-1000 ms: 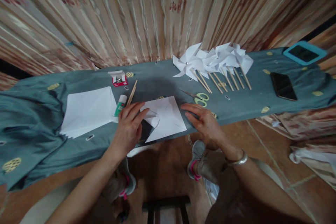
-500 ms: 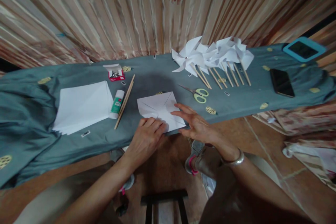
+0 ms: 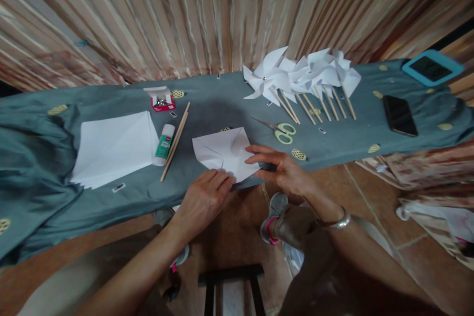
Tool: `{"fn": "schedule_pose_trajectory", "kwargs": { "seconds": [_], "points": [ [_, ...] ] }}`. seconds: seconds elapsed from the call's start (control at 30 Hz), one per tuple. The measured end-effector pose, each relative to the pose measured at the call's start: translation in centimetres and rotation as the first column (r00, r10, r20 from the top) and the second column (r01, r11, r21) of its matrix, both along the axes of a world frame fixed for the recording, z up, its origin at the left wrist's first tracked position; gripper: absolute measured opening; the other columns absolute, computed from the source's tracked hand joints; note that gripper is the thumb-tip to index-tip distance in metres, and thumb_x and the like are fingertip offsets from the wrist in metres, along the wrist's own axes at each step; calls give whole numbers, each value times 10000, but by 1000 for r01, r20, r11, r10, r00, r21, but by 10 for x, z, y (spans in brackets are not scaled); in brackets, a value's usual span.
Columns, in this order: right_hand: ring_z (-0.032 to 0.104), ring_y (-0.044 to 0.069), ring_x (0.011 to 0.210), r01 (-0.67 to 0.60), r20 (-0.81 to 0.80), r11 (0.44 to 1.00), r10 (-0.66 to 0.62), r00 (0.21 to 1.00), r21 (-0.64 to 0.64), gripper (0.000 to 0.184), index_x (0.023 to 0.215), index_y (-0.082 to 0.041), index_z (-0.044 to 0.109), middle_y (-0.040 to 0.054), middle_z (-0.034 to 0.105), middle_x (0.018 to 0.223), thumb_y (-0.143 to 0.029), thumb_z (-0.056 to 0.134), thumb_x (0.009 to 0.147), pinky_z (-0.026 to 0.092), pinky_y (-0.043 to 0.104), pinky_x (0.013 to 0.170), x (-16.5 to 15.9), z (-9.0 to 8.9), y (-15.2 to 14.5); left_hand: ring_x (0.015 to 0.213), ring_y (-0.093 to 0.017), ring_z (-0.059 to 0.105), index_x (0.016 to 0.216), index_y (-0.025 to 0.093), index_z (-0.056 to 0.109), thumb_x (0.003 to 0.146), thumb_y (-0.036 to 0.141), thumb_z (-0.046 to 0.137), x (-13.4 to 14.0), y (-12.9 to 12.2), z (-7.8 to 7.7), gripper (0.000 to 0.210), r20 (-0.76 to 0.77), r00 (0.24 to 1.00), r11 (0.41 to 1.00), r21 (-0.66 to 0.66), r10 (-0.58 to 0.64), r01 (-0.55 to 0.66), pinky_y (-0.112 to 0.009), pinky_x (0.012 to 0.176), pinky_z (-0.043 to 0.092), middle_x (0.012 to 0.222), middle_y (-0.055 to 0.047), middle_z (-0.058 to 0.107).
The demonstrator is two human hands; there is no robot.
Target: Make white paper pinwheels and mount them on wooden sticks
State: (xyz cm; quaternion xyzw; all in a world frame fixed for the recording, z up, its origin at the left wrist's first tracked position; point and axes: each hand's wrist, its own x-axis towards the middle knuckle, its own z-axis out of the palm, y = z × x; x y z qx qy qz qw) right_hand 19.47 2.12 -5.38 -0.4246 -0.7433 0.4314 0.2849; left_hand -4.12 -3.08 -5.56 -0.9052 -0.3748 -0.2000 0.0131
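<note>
A square sheet of white paper [image 3: 225, 148], with slits or creases running in from its corners, lies at the near edge of the cloth-covered table. My left hand [image 3: 209, 192] has its fingers curled over the sheet's near edge, closed on it. At the sheet's right corner, the thumb and fingers of my right hand [image 3: 279, 170] close around the paper. Green-handled scissors [image 3: 283, 133] rest just beyond my right hand, blades pointing left. Left of the sheet lie thin wooden sticks [image 3: 176, 142] and a glue stick [image 3: 164, 144].
A stack of white paper [image 3: 114, 148] lies at the left, with a small red box of metal pins [image 3: 162, 99] behind it. Several paper pinwheels [image 3: 274, 76] on sticks lie at the back right. Farther right are a black phone [image 3: 400, 115] and a blue-framed tablet [image 3: 413, 75].
My right hand's fingers have drawn together at the sheet's right corner. My left hand stays at the near edge, and the view has shifted slightly.
</note>
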Motion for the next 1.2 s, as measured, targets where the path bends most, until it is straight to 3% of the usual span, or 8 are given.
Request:
{"fn": "schedule_pose_trajectory", "kwargs": {
  "seconds": [0.13, 0.43, 0.57, 0.8, 1.0, 1.2],
  "points": [
    [656, 191, 1050, 9, -72, 999, -12, 997, -34, 115, 892, -231, 737, 51, 726, 1092, -199, 658, 815, 494, 385, 959, -11, 1, 3, 856, -223, 604, 1048, 106, 613, 905, 102, 518, 1, -1, 1, 171, -11, 1000, 1000, -15, 7, -7, -352, 732, 519, 972, -92, 674],
    [658, 146, 750, 109, 11, 990, -109, 994, -84, 134, 924, -204, 725, 16, 744, 842, -222, 659, 809, 502, 273, 686, -35, -4, 5, 845, -224, 583, 1049, 116, 612, 901, 126, 534, 1, -2, 3, 168, -12, 1000, 999, -34, 10, -10, -352, 709, 481, 963, -80, 672],
    [670, 145, 792, 143, 36, 987, -141, 989, -71, 265, 1048, -196, 674, 20, 736, 880, -183, 676, 783, 518, 273, 734, -41, -3, 2, 839, -218, 568, 1052, 124, 614, 914, 140, 518, 2, -3, 4, 169, -19, 1000, 999, -31, 9, -10, -350, 713, 451, 939, -69, 672],
    [671, 165, 846, 149, 113, 985, -159, 981, 91, 221, 1045, -206, 645, 38, 724, 954, -185, 653, 825, 529, 319, 823, -46, -4, -4, 876, -230, 562, 1026, 144, 625, 916, 159, 526, -10, 4, 8, 149, 16, 997, 997, -12, 71, -71, -363, 703, 418, 949, -76, 684],
    [575, 260, 1146, 132, 121, 951, -171, 978, 279, 344, 1203, -224, 597, 91, 652, 1211, -340, 621, 880, 475, 446, 987, -44, -10, -6, 1043, -263, 546, 1146, 169, 595, 912, 158, 531, -21, 13, 4, 243, 93, 979, 984, -9, 179, -179, -398, 802, 439, 1134, -103, 662],
    [473, 277, 1290, 116, 133, 946, -162, 978, 302, 404, 1282, -247, 551, 104, 555, 1358, -389, 586, 905, 401, 514, 1073, -42, -16, -7, 1086, -263, 536, 1154, 178, 587, 928, 164, 504, -20, 13, -2, 241, 126, 972, 980, -60, 198, -191, -415, 854, 434, 1154, -100, 655]
  ]
}}
